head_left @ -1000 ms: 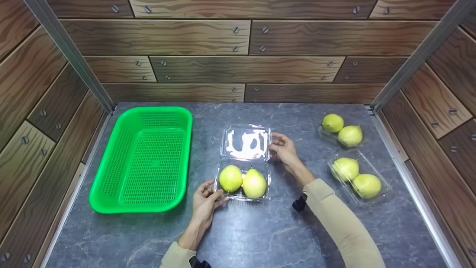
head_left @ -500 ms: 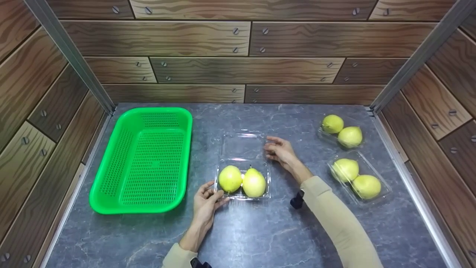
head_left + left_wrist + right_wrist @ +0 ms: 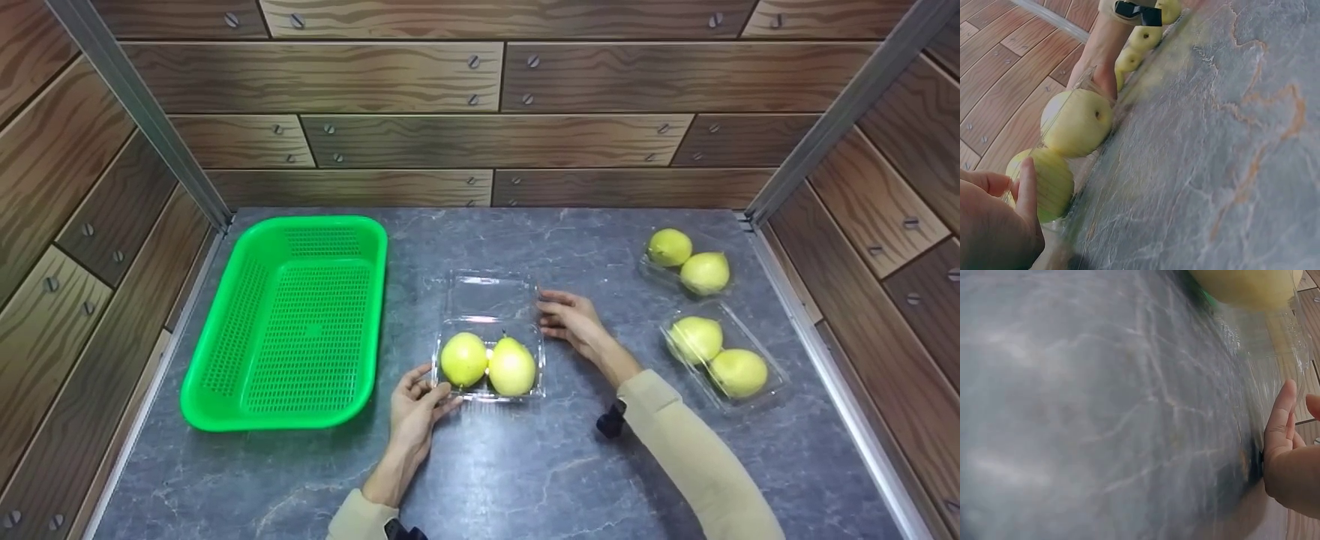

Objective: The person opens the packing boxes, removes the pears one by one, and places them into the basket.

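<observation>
A clear plastic clamshell (image 3: 489, 399) lies open mid-table, its lid (image 3: 491, 298) standing away at the far side. Inside are two yellow-green pears, a left pear (image 3: 464, 360) and a right pear (image 3: 512, 367). My left hand (image 3: 412, 416) pinches the near left corner of the clamshell between thumb and fingers; in the left wrist view its index finger (image 3: 1027, 185) lies along the front wall. My right hand (image 3: 576, 324) is beside the lid's right edge, fingers fairly straight. The right wrist view shows these fingertips (image 3: 1289, 391) close to the clear plastic; contact is hard to tell.
A green perforated basket (image 3: 375, 315) stands on the left of the grey marbled table (image 3: 510, 480). On the right are two more clear packs of paired pears, a far pack (image 3: 705, 274) and a nearer pack (image 3: 780, 382). Wood-patterned walls (image 3: 487, 75) enclose the table.
The lid's far edge has shifted toward me in the head view, and its bright glare is gone. My right hand has come slightly nearer. My left hand stays at the corner.
</observation>
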`<action>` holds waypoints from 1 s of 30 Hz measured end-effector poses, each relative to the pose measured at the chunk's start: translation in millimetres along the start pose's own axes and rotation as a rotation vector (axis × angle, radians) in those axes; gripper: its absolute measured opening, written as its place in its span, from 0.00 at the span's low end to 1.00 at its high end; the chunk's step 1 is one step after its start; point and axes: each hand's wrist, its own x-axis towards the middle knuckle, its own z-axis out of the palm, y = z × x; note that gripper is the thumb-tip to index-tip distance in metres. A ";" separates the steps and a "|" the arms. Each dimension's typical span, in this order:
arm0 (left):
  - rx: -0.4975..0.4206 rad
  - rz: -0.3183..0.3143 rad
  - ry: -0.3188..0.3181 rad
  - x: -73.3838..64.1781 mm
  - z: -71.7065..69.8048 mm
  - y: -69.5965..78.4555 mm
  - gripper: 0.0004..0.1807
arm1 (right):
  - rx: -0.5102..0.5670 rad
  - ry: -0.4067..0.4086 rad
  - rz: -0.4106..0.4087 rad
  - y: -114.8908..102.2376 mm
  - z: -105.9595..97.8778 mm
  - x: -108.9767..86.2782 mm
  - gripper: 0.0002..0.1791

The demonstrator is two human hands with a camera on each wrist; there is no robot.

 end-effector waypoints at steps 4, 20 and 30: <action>-0.003 -0.003 0.006 0.7 0.5 -0.7 0.31 | 0.002 -0.017 0.021 3.3 -5.7 -11.2 0.31; 0.018 -0.002 0.004 -0.1 0.4 1.3 0.32 | 0.077 -0.082 0.073 18.3 -9.7 -58.8 0.28; 0.027 0.003 0.015 -1.3 0.3 -0.1 0.32 | 0.127 -0.116 0.098 32.7 -3.4 -78.8 0.25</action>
